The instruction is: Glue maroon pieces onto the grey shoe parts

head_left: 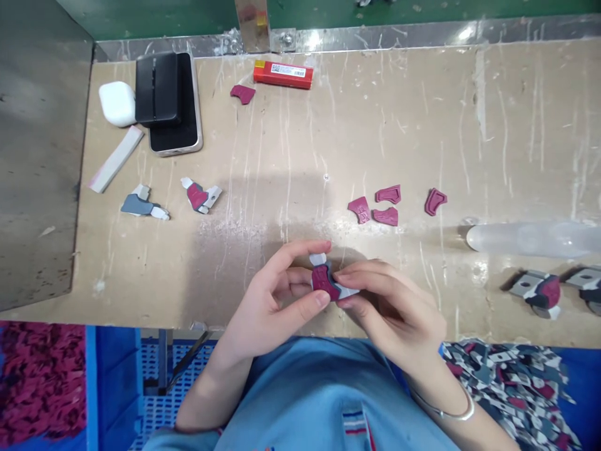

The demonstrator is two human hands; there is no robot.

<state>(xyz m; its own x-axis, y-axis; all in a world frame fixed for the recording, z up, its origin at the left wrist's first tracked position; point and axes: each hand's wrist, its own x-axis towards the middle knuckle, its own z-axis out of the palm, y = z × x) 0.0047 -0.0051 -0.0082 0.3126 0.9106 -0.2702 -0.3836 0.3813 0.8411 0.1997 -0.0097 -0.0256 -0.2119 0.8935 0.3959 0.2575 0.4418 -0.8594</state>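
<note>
Near the front edge of the table, both hands hold one small part [325,282] with a maroon face, a dark grey edge and light grey ends. My left hand [282,300] grips it from the left, its thumb on the maroon face. The fingers and thumb of my right hand [389,307] pinch its lower right end. Beyond the hands lie loose maroon pieces, among them one [359,210] and another [436,202] farther right. To the left rest a grey-and-white part [142,203] and a maroon-and-grey part [201,195].
A phone [188,141] under a black case [158,89], a white case [117,103] and a red box [283,74] lie at the back. A translucent tube [530,239] is at right. Bins of maroon pieces [42,382] and mixed parts [511,394] flank my body below the table.
</note>
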